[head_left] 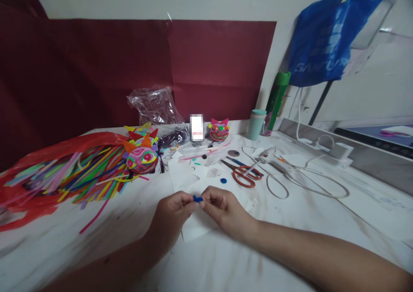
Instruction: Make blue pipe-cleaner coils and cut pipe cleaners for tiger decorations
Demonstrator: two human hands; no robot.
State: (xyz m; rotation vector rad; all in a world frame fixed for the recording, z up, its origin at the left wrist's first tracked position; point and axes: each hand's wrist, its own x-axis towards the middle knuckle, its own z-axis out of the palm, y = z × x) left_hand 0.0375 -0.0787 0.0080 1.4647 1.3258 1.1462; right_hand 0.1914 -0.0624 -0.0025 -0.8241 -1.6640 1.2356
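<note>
Both hands meet over a sheet of white paper at the middle of the table. Between the fingertips is a short, bent blue pipe cleaner, mostly covered by the fingers. My left hand pinches its left end, and my right hand pinches the right end with curled fingers. Just beyond them lies a small round blue disc, which looks like a tight coil. Orange-handled scissors rest to the right of that disc, blades pointing away to the left.
On the left, many coloured pipe cleaners spread over a red plastic bag. Decorated animal heads stand beside them and at the back. A glue gun with a looping cable, a green cup and a power strip occupy the right.
</note>
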